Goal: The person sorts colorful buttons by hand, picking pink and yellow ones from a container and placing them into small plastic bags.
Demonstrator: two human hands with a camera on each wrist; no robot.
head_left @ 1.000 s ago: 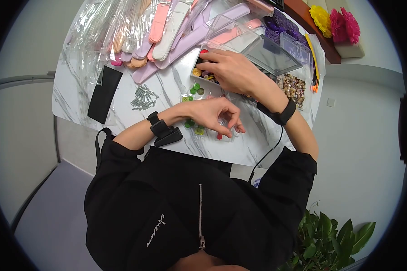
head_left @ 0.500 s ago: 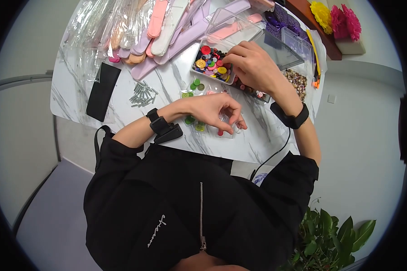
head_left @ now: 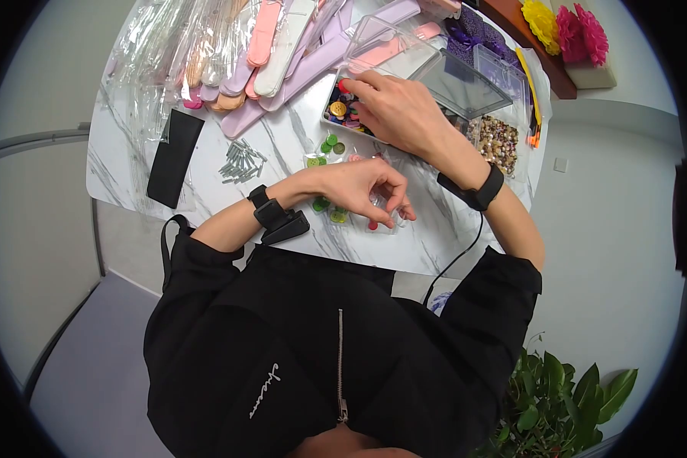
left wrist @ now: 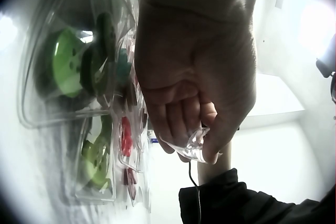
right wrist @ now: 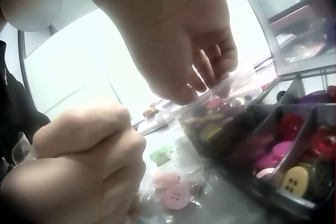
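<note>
My left hand (head_left: pixel 359 189) hovers low over the table's near side, thumb and fingers pinching a small clear plastic bag (left wrist: pixel 195 149). Beneath and beside it lie flat clear bags of green buttons (left wrist: pixel 67 65), red buttons (left wrist: pixel 126 136) and pink buttons (right wrist: pixel 176 196). My right hand (head_left: pixel 408 118) reaches over a clear box (head_left: pixel 351 132) full of mixed coloured buttons (head_left: pixel 338 109). Its fingers dip in among them, and the box wall partly hides the fingertips in the right wrist view. Beside that box stands a divided box (right wrist: pixel 273 109) with more buttons sorted in compartments.
Raised clear lids (head_left: pixel 466 91) stand behind the boxes. Right of them are loose beads (head_left: pixel 500 145) and a yellow cutter (head_left: pixel 533 99). Small metal pins (head_left: pixel 243 162) and a black strip (head_left: pixel 175 158) lie left; pink and purple strips (head_left: pixel 305 84) and clear wrapping fill the back.
My right hand drew back to the right, uncovering the buttons, then returned left over the box. The left hand stayed in place with the bag.
</note>
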